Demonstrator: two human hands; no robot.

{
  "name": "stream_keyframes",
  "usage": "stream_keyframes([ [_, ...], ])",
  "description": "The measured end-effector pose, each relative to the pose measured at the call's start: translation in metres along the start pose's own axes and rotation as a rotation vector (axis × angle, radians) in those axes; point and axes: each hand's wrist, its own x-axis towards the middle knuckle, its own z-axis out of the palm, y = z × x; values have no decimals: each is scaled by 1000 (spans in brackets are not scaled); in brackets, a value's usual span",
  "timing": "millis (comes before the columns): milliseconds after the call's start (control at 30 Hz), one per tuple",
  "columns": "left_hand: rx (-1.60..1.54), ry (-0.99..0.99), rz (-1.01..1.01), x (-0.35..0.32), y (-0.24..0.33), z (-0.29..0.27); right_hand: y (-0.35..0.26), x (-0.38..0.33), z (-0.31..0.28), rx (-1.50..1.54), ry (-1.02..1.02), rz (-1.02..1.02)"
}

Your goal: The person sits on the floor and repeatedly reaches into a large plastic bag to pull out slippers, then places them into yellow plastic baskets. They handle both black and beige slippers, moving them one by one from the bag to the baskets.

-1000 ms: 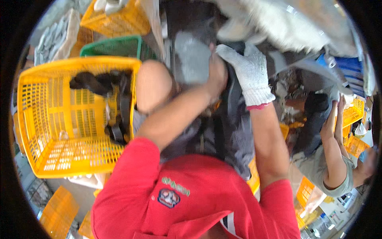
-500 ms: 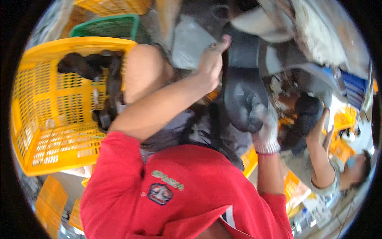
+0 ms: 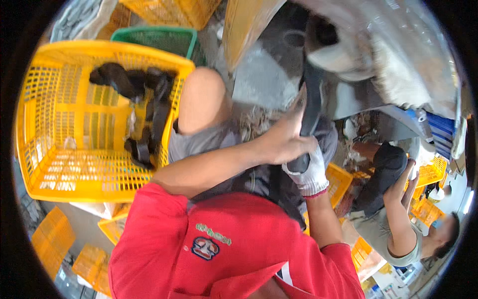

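Observation:
A long, smooth black shoe-like piece stands nearly edge-on in front of me, between my knees; its exact kind I cannot make out. My bare left hand is closed on its near part, one digit stretched up along its side. Around the near end wraps my right hand, in a white knitted glove with a red cuff edge. The two hands touch there, and the piece's near tip shows between them.
At my left stands a yellow crate with several black strap-like pieces inside. Behind it is a green crate. A whitish bundle bulges at the far right. Another person sits close on my right.
The black piece has turned from its broad face to its edge. My left hand has come down from beside its upper part and closed on it near my gloved right hand.

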Motion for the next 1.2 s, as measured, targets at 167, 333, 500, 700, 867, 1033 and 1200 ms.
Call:
stream_keyframes([
  [167,137,-328,-39,-100,-5,-29,16,-73,-114,-560,126,-498],
  [333,637,1205,-115,-158,-14,-231,24,-115,-292,-2307,709,-481],
  [500,1281,741,-149,-174,-116,-355,-3,-107,-326,-2975,-92,-38],
  [700,1272,821,23,-194,-39,-380,-27,-76,-133,-1644,245,-837],
  [867,1074,461,543,-159,105,-238,8,-74,30,-1654,-92,-1150],
  [1033,1006,92,865,-80,65,-36,22,-98,55,-1263,7,-978],
  [1200,671,442,-20,-52,-20,6,1,-142,5,-851,687,-880],
])
